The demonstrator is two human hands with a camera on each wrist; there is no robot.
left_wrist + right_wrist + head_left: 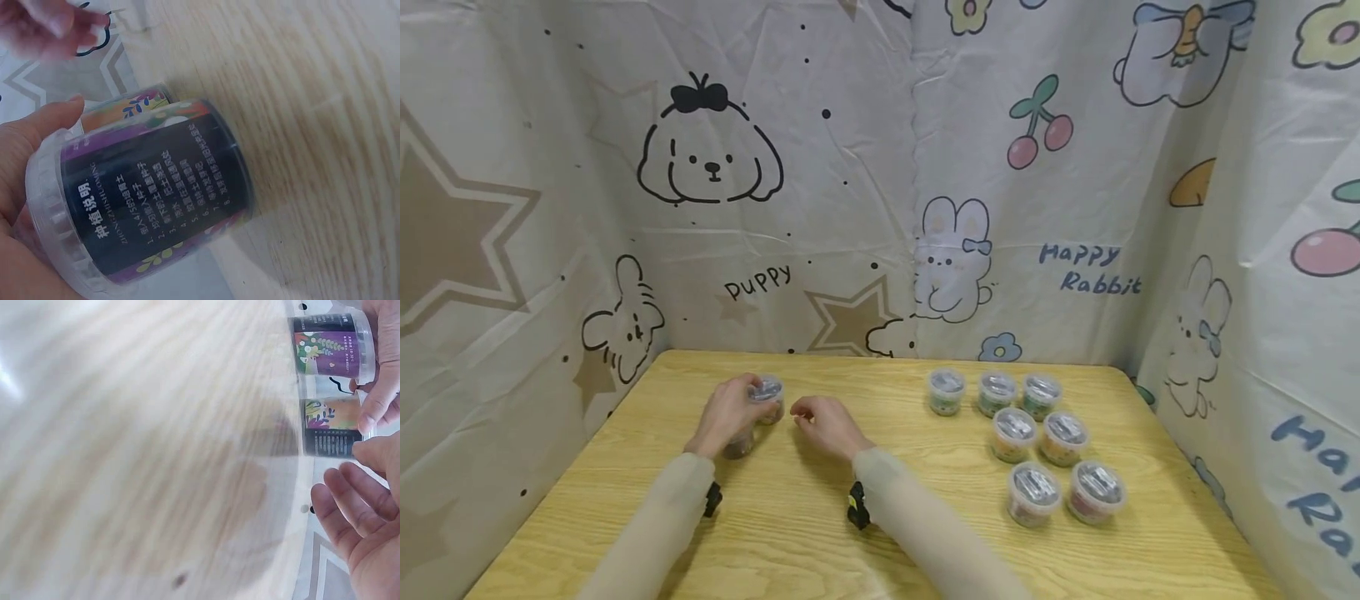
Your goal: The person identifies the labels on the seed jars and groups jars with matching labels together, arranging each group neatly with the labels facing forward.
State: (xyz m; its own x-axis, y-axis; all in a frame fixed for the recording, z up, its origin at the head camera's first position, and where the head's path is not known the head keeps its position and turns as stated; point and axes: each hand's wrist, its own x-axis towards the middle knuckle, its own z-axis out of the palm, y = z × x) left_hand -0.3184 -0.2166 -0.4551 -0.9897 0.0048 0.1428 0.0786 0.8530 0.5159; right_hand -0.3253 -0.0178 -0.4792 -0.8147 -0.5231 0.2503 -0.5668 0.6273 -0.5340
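Observation:
My left hand [727, 417] reaches over two clear lidded plastic cups, its thumb and fingers around the lid of the farther one [772, 406]. That cup's orange and black label [330, 428] shows in the right wrist view. Under the palm stands the nearer cup [739, 446]. It has a purple and black label with planting instructions in Chinese, large in the left wrist view [150, 194]. To the right of the farther cup is my right hand [827, 425], fingers loosely bent and holding nothing. Its thumb overlaps the orange-labelled cup's edge in the right wrist view.
On the right of the wooden table [895, 533] stand several more lidded cups, such as a green-banded one [946, 392], an orange-banded one [1015, 435] and a pinkish one [1096, 492]. A printed cloth curtain [850, 192] encloses the table's back and sides.

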